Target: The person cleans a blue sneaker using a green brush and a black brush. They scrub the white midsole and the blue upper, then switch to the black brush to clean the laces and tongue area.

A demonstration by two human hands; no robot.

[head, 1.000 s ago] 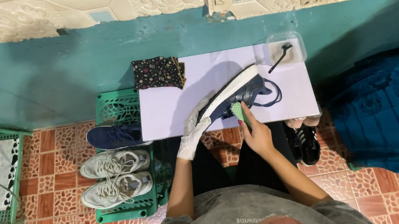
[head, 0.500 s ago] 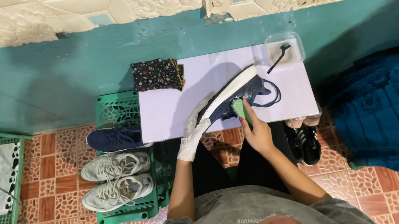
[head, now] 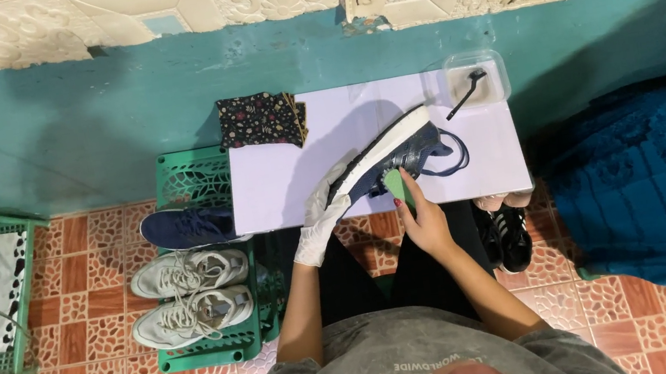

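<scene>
- A small white table (head: 281,190) stands by the blue-green wall.
- On it lie a dark flowery cloth (head: 261,121), a blue shoe (head: 385,158) tipped on its side, and a clear tub (head: 475,78) holding a black brush (head: 466,95).

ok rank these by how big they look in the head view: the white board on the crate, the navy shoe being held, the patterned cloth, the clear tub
1. white board, clearly largest
2. navy shoe
3. patterned cloth
4. clear tub

The cloth and tub look fairly close; both lie at the board's far edge, so nearness hardly skews it.

Navy shoe (head: 385,158) with white sole, green brush (head: 394,184), white glove (head: 322,217), lilac table (head: 280,181)
</scene>
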